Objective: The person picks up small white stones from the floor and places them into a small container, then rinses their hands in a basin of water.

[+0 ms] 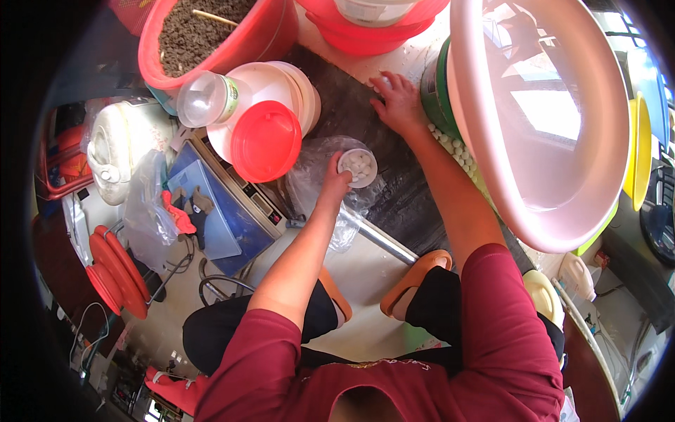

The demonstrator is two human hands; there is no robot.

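My left hand (pixel 338 181) is closed around the rim of a small white cup (pixel 342 162) above the dark wooden table (pixel 344 112). Small white rounded pieces (pixel 360 166) lie inside the cup. Beneath it spreads a crumpled clear plastic bag (pixel 307 171). My right hand (pixel 399 105) reaches farther out, its fingers apart on the light far part of the tabletop, beside a green tub (pixel 436 95). Specks of white show at its fingertips, too small to name. More white pieces (pixel 457 151) lie along my right forearm, partly hidden by a large pink basin (pixel 517 211).
Left of the cup, a red round lid (pixel 266 141) rests on pale stacked plates (pixel 309 91), near a clear plastic cup (pixel 202 100). Behind stands a red pot of soil (pixel 271 39). A blue platform scale (pixel 242 246) sits lower left. Red bowls (pixel 365 42) stand far back.
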